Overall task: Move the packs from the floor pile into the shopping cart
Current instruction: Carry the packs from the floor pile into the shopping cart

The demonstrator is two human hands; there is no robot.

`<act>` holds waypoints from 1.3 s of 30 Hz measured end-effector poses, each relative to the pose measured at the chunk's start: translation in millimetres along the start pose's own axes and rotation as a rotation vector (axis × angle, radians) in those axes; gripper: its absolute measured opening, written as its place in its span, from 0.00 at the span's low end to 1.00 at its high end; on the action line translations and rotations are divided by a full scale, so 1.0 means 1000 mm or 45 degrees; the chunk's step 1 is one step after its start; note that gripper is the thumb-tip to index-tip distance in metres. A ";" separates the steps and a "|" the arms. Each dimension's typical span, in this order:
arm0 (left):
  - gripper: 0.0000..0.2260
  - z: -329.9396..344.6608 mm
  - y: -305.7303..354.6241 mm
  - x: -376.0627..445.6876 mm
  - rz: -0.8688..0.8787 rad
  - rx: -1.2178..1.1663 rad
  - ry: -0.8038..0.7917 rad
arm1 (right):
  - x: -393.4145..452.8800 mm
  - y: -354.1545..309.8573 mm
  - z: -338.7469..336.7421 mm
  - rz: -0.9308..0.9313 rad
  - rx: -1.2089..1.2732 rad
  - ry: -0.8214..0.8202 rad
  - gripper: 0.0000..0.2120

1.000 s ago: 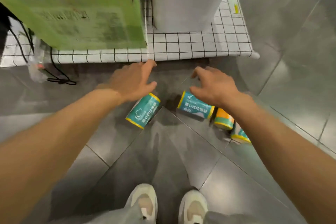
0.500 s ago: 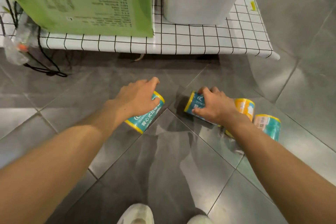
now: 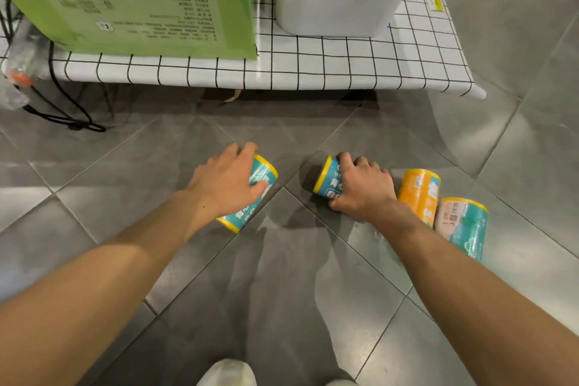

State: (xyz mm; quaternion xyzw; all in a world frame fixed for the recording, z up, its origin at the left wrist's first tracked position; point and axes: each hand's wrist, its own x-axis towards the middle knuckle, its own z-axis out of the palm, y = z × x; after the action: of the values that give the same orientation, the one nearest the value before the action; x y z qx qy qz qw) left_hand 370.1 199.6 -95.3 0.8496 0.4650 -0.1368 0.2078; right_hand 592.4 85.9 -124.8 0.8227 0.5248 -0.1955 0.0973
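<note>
Grey floor tiles [image 3: 282,276] fill our view, and both of our hands are down on them, each curled over its own roll-shaped pack. Our left hand [image 3: 226,182] wraps the left teal pack [image 3: 262,172], fingers over the top and thumb on the near side; the pack lies on its side on the floor. Our right hand [image 3: 363,186] is closed the same way around the right teal pack [image 3: 327,180], also lying flat. We judge the grasp is set but the lift not yet begun. To do it well, we should squeeze each pack around its middle so the slick wrap cannot slip, then raise both straight up. Just beside our right wrist lie an orange pack [image 3: 418,194] and another teal pack [image 3: 463,226], touching each other. No shopping cart is visible. Beyond, a grid-patterned platform [image 3: 313,69] carries a green carton [image 3: 131,0].
</note>
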 end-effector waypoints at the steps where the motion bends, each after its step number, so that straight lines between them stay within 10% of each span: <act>1: 0.27 0.001 0.001 -0.001 -0.004 0.001 0.008 | 0.000 0.000 0.001 0.005 0.003 0.005 0.44; 10: 0.46 0.026 0.007 -0.003 -0.301 -0.196 -0.059 | -0.024 -0.011 -0.004 0.147 0.573 0.132 0.40; 18: 0.37 0.036 0.004 -0.006 -0.439 -0.407 0.125 | -0.046 -0.014 -0.023 0.261 1.376 0.141 0.30; 23: 0.28 0.016 0.015 -0.016 -0.367 -1.279 0.220 | -0.053 -0.020 -0.035 0.238 1.826 0.066 0.32; 27: 0.27 -0.016 0.025 -0.015 -0.199 -1.507 0.207 | -0.055 -0.025 -0.057 0.093 1.910 0.003 0.12; 33: 0.30 -0.085 0.037 -0.048 -0.155 -1.587 0.234 | -0.068 -0.044 -0.132 0.000 1.845 0.030 0.09; 39: 0.35 -0.240 0.054 -0.155 -0.175 -1.703 0.247 | -0.151 -0.071 -0.285 -0.020 1.845 -0.062 0.33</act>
State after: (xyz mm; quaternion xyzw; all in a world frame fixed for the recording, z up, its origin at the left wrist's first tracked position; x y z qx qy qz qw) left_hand 343.6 175.5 193.0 0.5152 0.5190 0.2444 0.6368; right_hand 534.9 96.2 200.6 0.6722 0.2672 -0.5130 -0.4621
